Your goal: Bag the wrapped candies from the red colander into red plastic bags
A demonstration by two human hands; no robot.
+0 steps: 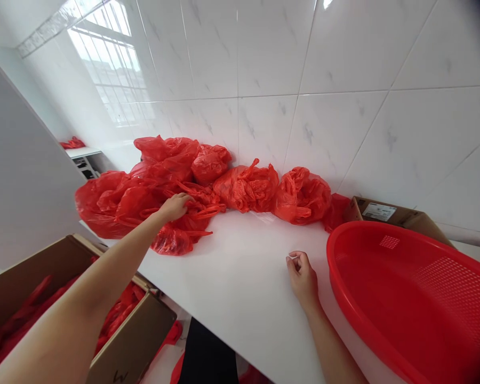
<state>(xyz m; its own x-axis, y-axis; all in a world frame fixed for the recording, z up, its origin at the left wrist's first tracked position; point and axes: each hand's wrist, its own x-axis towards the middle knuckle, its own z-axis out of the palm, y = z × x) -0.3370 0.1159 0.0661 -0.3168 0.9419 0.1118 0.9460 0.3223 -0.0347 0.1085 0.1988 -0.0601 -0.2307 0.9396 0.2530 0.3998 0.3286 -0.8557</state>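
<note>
Red plastic bags (122, 200) lie heaped on the left end of the white table (240, 277). My left hand (177, 206) reaches onto the front of this heap, its fingers bent over the crumpled plastic; whether they grip any of it is hard to tell. A small tied red bag (172, 240) lies just below that hand. Over the bare tabletop, my right hand (303, 272) is loosely curled with its fingertips near the thumb and nothing visible in it. Two more full red bags (246, 186) (303, 196) stand along the wall.
At the right, a large red plastic basket (408, 288) sits near my right forearm, with a cardboard box (400, 214) behind it. An open cardboard box (132, 341) holding red plastic stands below the table's left edge. The tiled wall (344, 122) bounds the back.
</note>
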